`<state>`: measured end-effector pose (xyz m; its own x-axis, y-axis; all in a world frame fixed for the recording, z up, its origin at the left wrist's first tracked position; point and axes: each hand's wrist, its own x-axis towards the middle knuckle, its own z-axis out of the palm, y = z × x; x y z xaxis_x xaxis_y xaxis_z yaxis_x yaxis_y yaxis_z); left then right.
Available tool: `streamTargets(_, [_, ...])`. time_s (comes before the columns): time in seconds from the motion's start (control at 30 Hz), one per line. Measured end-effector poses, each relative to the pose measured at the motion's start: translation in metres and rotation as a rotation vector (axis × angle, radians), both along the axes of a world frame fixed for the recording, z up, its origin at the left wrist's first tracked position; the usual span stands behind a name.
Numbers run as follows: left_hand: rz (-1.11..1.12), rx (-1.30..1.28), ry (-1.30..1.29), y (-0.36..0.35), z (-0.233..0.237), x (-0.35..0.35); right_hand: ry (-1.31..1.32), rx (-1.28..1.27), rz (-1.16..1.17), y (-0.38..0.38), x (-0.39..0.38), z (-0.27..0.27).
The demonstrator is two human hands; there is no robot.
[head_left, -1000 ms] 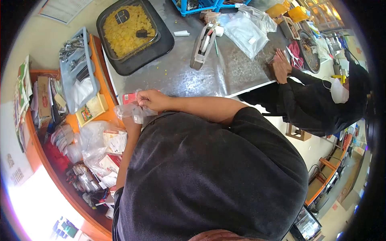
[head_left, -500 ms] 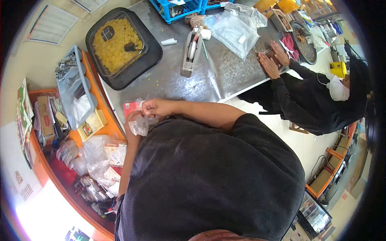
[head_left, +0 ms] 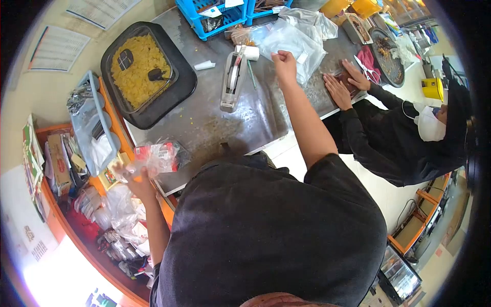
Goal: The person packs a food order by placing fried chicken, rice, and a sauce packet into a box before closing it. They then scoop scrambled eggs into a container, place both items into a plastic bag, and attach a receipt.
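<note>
My left hand (head_left: 134, 179) is blurred at the table's left front edge, beside a clear plastic wrapper and a red packet (head_left: 159, 156); its fingers look spread. My right hand (head_left: 285, 65) is raised over the clear plastic bags (head_left: 302, 43), its fingers curled together, and anything between them is too small to make out. To its left stand a grey tape dispenser (head_left: 233, 84) and a white roll (head_left: 249, 52), with a thin green stick (head_left: 251, 74) beside them.
A tray of yellow food (head_left: 146, 71) sits at the back left. Blue baskets (head_left: 209, 23) stand at the back. A co-worker's hands (head_left: 345, 84) press on a dark brown item at the right, near scissors (head_left: 369, 70). A grey cutlery tray (head_left: 94, 138) lies left.
My hands have separated. My right hand has moved up and right to the plastic bags, and my left hand has shifted down-left. The red packet with its wrapper now lies uncovered on the table.
</note>
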<state>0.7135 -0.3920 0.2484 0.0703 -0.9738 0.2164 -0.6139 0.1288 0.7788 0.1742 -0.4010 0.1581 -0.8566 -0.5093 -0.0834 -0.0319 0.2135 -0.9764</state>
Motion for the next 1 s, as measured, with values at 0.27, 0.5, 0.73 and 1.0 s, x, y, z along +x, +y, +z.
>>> streamTargets(0.27, [-0.241, -0.591, -0.208, -0.005, 0.072, -0.075, -0.056, -0.051, 0.202, -0.054, 0.006, -0.035])
streamTargets(0.5, [-0.782, -0.111, -0.096, -0.014, 0.083, -0.158, -0.149, -0.385, 0.300, 0.030, 0.054, 0.096])
streamTargets(0.73, [-0.771, 0.333, 0.536, -0.004, 0.073, -0.195, -0.094, -0.459, 0.595, 0.085, 0.191, 0.161])
streamTargets(1.0, [-0.892, 0.347, 0.424, -0.001, 0.086, -0.129, -0.091, -0.376, 0.677, 0.098, 0.221, 0.162])
